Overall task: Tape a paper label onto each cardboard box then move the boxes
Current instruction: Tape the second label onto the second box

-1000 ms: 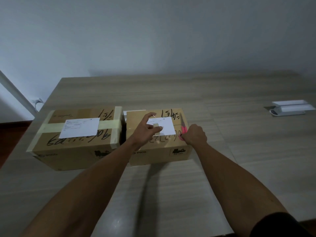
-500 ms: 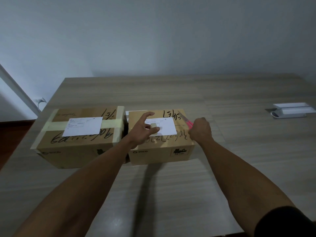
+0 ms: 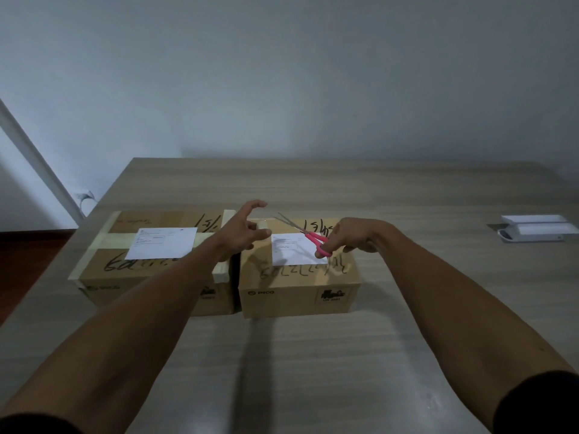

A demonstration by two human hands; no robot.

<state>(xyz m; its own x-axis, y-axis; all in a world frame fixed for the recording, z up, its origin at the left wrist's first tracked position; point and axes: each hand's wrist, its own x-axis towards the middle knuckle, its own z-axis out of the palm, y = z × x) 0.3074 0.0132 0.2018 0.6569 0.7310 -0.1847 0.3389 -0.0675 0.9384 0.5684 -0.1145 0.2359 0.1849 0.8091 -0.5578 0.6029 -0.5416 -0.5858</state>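
Two cardboard boxes stand side by side on the wooden table [image 3: 313, 355]. The left box [image 3: 147, 277] has a white paper label [image 3: 163, 247] under a band of beige tape. On the right box [image 3: 297, 289] lies another white label [image 3: 289, 250]. My left hand [image 3: 241, 234] hovers over the gap between the boxes, fingers spread, pinching a beige tape roll [image 3: 262, 227] that is mostly hidden. My right hand [image 3: 354, 238] holds pink-handled scissors [image 3: 315, 239] above the right label, blades open and pointing at the tape roll.
A white flat device [image 3: 535, 233] lies at the table's right edge. The wall runs behind the far edge. A white slanted bar [image 3: 40, 164] and a wall socket with a cable [image 3: 84, 195] are off the table to the left.
My right hand has swung the scissors up from the right box's edge, over the label, toward my left hand. My left hand has lifted off the label and moved left with the tape roll.
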